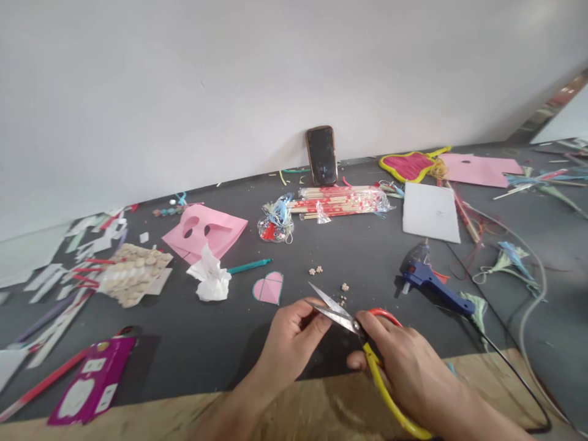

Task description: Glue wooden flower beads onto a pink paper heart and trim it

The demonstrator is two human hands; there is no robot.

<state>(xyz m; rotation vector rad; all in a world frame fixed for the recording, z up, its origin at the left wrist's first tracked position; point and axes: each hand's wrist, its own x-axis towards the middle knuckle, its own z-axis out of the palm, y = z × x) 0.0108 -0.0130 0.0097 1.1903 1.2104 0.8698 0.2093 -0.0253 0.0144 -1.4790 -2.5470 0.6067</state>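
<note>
My right hand (pixel 404 361) grips the handles of a pair of scissors (pixel 335 312), which have yellow and red loops and steel blades pointing up and left. My left hand (pixel 291 334) sits at the blades, its fingertips pressed close to them. Anything pinched there is hidden by the fingers. A few small beige crumbs (pixel 344 286) lie on the dark mat (pixel 257 343) just beyond the blade tips. A small pink paper heart (pixel 268 288) lies to the left of them.
A blue hot glue gun (pixel 425 278) lies to the right of my hands, with its black cord trailing toward the front. Pink paper with cut holes (pixel 204 233), crumpled tissue (pixel 210 275), bagged sticks (pixel 340 202) and a phone (pixel 322 155) against the wall lie beyond. Paper scraps litter both sides.
</note>
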